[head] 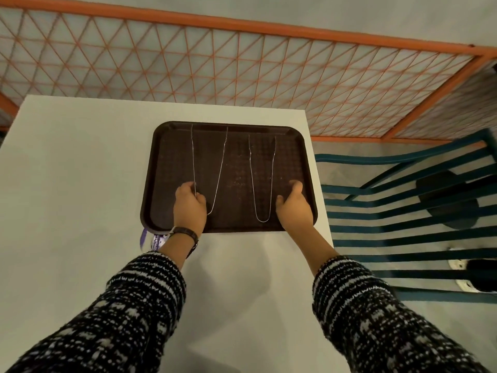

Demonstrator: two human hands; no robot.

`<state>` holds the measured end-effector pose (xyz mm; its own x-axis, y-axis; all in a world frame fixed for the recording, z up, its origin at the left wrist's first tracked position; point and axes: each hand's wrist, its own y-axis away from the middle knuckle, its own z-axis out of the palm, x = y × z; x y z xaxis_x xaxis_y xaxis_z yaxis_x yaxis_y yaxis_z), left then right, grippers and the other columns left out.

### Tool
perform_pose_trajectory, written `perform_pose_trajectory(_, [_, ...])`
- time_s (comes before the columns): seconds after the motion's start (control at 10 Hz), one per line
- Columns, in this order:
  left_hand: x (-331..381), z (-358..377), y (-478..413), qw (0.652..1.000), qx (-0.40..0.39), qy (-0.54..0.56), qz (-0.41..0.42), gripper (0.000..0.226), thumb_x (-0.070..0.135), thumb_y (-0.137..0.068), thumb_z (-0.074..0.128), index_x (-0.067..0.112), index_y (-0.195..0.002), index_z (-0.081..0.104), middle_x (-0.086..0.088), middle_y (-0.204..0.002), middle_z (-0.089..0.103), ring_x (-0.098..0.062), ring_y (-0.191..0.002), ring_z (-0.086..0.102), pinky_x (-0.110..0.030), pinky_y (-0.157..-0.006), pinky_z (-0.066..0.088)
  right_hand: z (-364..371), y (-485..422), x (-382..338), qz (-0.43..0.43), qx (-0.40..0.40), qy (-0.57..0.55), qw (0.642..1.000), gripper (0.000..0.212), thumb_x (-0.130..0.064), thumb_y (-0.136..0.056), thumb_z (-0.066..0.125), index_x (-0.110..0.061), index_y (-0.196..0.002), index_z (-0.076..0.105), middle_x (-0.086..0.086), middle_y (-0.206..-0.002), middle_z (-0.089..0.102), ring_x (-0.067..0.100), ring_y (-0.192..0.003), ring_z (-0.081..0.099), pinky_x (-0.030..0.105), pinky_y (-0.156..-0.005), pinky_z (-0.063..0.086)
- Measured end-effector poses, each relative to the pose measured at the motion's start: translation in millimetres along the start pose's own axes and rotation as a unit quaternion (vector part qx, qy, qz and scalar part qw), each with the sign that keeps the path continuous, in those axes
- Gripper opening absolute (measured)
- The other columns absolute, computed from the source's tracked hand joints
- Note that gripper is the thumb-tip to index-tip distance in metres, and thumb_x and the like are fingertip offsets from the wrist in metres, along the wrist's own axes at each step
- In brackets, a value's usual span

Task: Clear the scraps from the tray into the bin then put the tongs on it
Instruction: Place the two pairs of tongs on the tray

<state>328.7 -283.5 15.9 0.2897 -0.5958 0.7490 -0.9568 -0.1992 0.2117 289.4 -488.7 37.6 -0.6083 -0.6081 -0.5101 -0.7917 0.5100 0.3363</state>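
Observation:
A dark brown tray [161, 168] lies on the white table [80, 184]. Two thin metal tongs lie on it with their arms pointing away from me. The left tongs [219, 173] are wide open in a V, and my left hand [189, 205] pinches one arm near the bend. The right tongs [262, 189] lie free, a narrow U. My right hand [294, 205] hovers just right of them over the tray's right side, fingers apart and holding nothing. A few pale crumbs [238, 181] dot the tray's middle. No bin is in view.
A teal slatted chair [403, 211] stands close against the table's right edge. An orange wire-mesh fence [242, 63] runs behind the table. A purple tag [156, 240] hangs at my left wrist over the tray's near corner.

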Motion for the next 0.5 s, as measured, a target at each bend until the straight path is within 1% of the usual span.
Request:
perform_pose_trajectory(0.1, [-4,4,-3,1.000,-0.004,-0.014,-0.009,0.033,0.011,-0.092,0.044,0.005,-0.124,0.049,-0.016,-0.127,0.049,-0.033,-0.103,0.058,-0.037,-0.087,0.046,2,1,1,0.004,-0.002,-0.008,1.000,0.047,-0.022,-0.096,0.047,-0.019,-0.138,0.027,0.010,-0.110,0.064,0.026,-0.085,0.064,0.038,-0.073,0.052])
perform_pose_trajectory(0.2, [-7,9,0,1.000,0.008,-0.022,-0.018,0.033,0.011,-0.092,0.044,0.004,-0.125,0.048,-0.016,-0.125,0.050,-0.033,-0.101,0.058,-0.038,-0.085,0.048,4,0,3,0.004,-0.010,-0.011,1.000,0.047,-0.022,-0.096,0.047,-0.019,-0.139,0.027,0.009,-0.105,0.064,0.019,-0.074,0.058,0.038,-0.072,0.054])
perform_pose_trajectory(0.3, [-4,10,4,0.999,0.011,-0.029,-0.040,0.033,0.012,-0.092,0.044,0.004,-0.124,0.048,-0.016,-0.125,0.051,-0.034,-0.100,0.058,-0.039,-0.082,0.047,6,1,2,-0.003,-0.013,-0.003,1.000,0.046,-0.021,-0.096,0.046,-0.018,-0.138,0.027,0.008,-0.099,0.063,0.018,-0.071,0.056,0.036,-0.071,0.054])
perform_pose_trajectory(0.4, [-4,9,5,0.998,-0.002,-0.037,-0.049,0.033,0.012,-0.092,0.045,0.005,-0.124,0.048,-0.016,-0.125,0.051,-0.035,-0.098,0.059,-0.040,-0.078,0.048,7,2,-1,-0.010,-0.016,0.008,1.000,0.044,-0.022,-0.097,0.046,-0.018,-0.137,0.028,0.009,-0.102,0.064,0.017,-0.071,0.056,0.034,-0.070,0.052])
perform_pose_trajectory(0.5, [-8,5,4,0.997,-0.025,-0.041,-0.054,0.035,0.013,-0.091,0.048,0.007,-0.125,0.047,-0.015,-0.126,0.049,-0.035,-0.098,0.059,-0.041,-0.079,0.049,6,3,-9,-0.017,-0.020,0.015,1.000,0.041,-0.024,-0.097,0.044,-0.018,-0.135,0.031,0.009,-0.104,0.064,0.019,-0.074,0.058,0.035,-0.073,0.053])
